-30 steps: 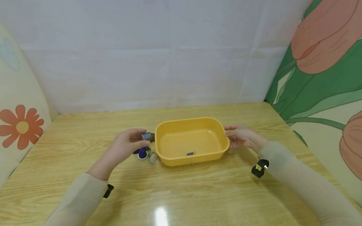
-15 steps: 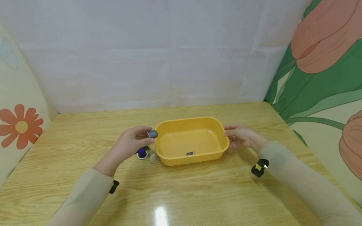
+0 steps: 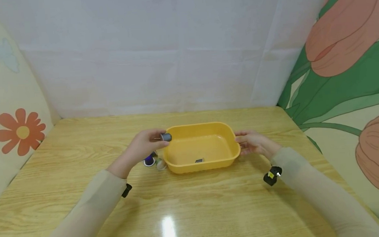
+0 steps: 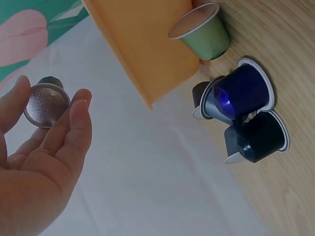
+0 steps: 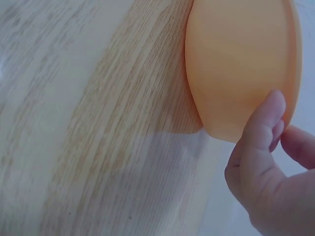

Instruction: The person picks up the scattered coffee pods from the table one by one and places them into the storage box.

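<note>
My left hand pinches a grey coffee capsule between thumb and fingertips at the upper left rim of a yellow plastic tub. In the left wrist view, the capsule's round foil lid faces the camera. At the tub's right end, my right hand holds the rim, its fingers against the outer wall. One dark capsule lies inside the tub, partly hidden by the front wall.
Several coffee capsules lie on the wooden table left of the tub, among them a purple one, a dark one and a green one. A white cloth hangs behind the table, with patterned panels at both sides.
My left hand has lifted the grey capsule from beside the tub and carried it right to the tub's left rim. The right hand and the tub have stayed in place.
</note>
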Motion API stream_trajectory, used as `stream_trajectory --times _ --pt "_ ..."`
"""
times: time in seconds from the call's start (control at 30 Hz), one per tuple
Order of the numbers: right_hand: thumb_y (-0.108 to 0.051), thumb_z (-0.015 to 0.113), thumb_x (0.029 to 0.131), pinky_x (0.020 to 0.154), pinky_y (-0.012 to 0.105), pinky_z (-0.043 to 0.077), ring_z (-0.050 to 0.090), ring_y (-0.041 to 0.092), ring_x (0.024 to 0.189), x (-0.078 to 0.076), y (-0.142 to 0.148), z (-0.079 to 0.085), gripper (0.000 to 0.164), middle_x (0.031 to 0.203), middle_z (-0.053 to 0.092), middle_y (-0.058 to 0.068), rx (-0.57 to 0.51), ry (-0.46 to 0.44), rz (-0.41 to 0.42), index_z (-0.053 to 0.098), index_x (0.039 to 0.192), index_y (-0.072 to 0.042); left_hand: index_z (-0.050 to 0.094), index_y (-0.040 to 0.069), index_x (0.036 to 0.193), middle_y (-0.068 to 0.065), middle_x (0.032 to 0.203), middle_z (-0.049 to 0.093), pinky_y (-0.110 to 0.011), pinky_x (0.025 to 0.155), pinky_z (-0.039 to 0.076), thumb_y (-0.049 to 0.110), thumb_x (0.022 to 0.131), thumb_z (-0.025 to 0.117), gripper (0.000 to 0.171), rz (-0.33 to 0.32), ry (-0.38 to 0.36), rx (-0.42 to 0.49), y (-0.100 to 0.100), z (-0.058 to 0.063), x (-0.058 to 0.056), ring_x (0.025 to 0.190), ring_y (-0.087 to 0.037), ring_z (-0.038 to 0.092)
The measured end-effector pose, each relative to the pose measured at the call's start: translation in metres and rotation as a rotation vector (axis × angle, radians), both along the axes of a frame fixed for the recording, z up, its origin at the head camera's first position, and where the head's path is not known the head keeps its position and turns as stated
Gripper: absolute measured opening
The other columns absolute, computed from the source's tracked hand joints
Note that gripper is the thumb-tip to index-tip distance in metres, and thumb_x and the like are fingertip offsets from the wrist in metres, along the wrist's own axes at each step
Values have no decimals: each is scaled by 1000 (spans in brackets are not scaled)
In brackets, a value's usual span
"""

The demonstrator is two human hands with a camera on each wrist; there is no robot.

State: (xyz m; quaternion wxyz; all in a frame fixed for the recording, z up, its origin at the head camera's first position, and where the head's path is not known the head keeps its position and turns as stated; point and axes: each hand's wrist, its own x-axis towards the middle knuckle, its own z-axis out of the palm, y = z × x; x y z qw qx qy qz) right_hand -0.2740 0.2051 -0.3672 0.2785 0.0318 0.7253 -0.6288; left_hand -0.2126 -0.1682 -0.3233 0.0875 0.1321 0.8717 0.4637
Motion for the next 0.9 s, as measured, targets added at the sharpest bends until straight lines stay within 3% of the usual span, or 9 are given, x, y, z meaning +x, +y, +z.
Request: stream_trajectory --times 0.4,0.9 --pt "-4 46 101 63 27 57 60 13 73 -2 0 -3 52 88 60 2 -18 6 9 26 148 8 44 -6 141 -25 135 52 -50 102 43 19 97 63 55 -19 -5 12 6 3 -2 126 -40 49" --pt "-1 43 101 63 27 56 60 14 76 -2 0 -3 52 91 59 4 -85 -21 -2 23 147 9 47 -2 141 -21 137 51 -49 104 42 18 96 64 52 -39 -32 -5 17 -2 -13 129 -37 47"
